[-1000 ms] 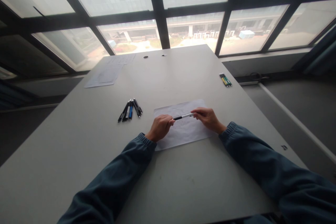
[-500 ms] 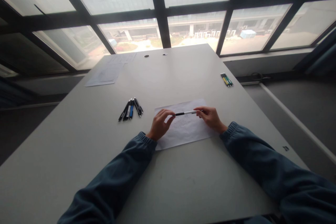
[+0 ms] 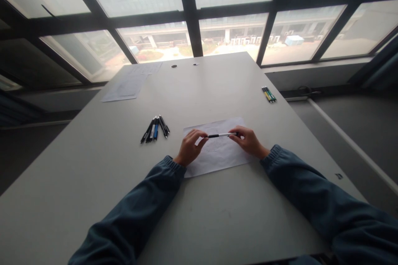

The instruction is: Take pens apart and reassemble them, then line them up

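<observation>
Head view: the left hand (image 3: 189,150) and right hand (image 3: 248,140) each pinched one end of a black-and-white pen (image 3: 221,135), held level just above a sheet of paper (image 3: 217,157) on the grey table (image 3: 202,215). A cluster of pens (image 3: 154,128) lay left of the sheet; a second pen group (image 3: 268,94) lay near the table's right edge; more sheets (image 3: 130,85) lay at the far left.

An office by big windows.
Pens (image 3: 154,129) left of the hands, papers (image 3: 130,85) beyond on a grey surface (image 3: 217,215), buildings outside.
</observation>
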Motion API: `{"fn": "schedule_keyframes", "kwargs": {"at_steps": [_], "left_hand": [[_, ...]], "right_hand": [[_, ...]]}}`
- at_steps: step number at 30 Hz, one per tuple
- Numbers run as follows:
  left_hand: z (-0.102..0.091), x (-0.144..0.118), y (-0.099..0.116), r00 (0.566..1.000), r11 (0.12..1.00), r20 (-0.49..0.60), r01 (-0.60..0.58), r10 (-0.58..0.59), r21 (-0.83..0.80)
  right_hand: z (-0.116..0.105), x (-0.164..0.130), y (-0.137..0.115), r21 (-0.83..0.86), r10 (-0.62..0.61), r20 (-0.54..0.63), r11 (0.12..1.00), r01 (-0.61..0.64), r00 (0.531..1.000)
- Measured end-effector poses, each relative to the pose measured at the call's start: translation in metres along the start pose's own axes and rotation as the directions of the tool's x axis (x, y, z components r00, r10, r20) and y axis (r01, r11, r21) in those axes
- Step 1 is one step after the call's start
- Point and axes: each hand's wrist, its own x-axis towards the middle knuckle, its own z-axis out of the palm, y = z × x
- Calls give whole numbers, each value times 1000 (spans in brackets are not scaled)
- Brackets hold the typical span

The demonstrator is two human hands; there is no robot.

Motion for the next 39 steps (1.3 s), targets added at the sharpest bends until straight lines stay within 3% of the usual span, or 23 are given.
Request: {"fn": "schedule_keyframes", "kwargs": {"at_steps": [12,18,24,39], "left_hand": [[-3,-1,-2,992,999,116,44,-42,-12],[1,-1,-3,998,998,13,61,-62,11],[0,2,1,1000,1000,-26,-15,15,26],[-2,4,4,999,999,-7,-32,32,5]], "right_hand": [[1,-1,0,26,-64,8,998,64,998],[1,0,2,9,-49,-28,999,49,998],[1,-1,3,12,-40,-35,999,41,999],[0,-1,2,1,-39,-22,999,39,999]]}}
